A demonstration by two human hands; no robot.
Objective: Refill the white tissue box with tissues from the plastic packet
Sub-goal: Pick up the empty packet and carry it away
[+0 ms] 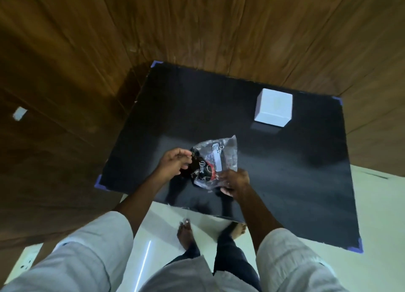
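While both hands work over the near middle of the black bench (285,182), the left hand (173,165) pinches the dark printed end of the plastic packet (215,160) in its fingers, and the right hand (235,182) grips the packet's clear near corner. Whether the packet is already torn open is hard to tell. Well apart, toward the far right corner, stands the white tissue box (274,108), untouched.

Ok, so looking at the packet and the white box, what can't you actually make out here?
Head view only:
- Plastic packet: contents unclear; glare, dim light and both hands, left hand and right hand, cover its ends.
- Packet label: print too small and blurred.
- White tissue box: its opening cannot be made out; overexposed.
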